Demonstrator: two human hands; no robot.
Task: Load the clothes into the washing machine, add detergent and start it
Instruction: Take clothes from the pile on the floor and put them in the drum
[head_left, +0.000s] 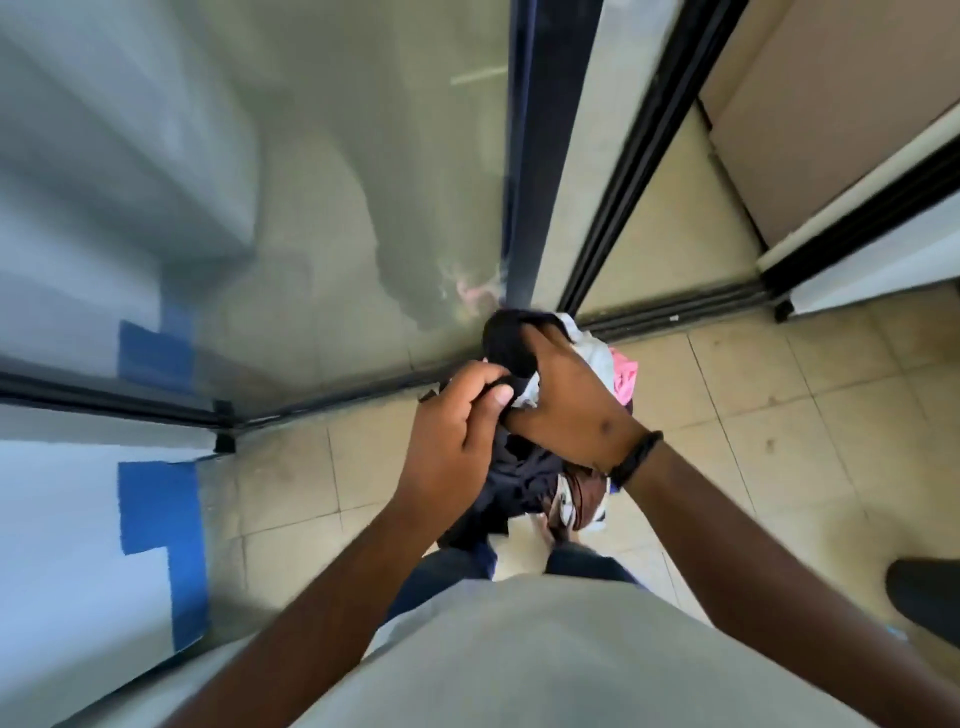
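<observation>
**Clothes gathered in both hands, no washer in sight**

At the far left stands a glass panel in a dark frame, with blue tape stuck on its lower part. It meets the tiled floor along a black track.

Right of the tape, the left hand curls its fingers and thumb around a fold of black garment. Touching it on the right, the right hand, a dark band on its wrist, grips the same bundle from above. Under and behind the hands hang more clothes: dark fabric below, white and pink cloth toward the right. All are held up above the floor, just in front of the person's body.

Further right a dark door frame runs up from the floor.

Judging from this, the task is at its very start: the laundry is collected and carried, but no washing machine or detergent is in view, so loading, dosing and starting all seem left to do.
</observation>
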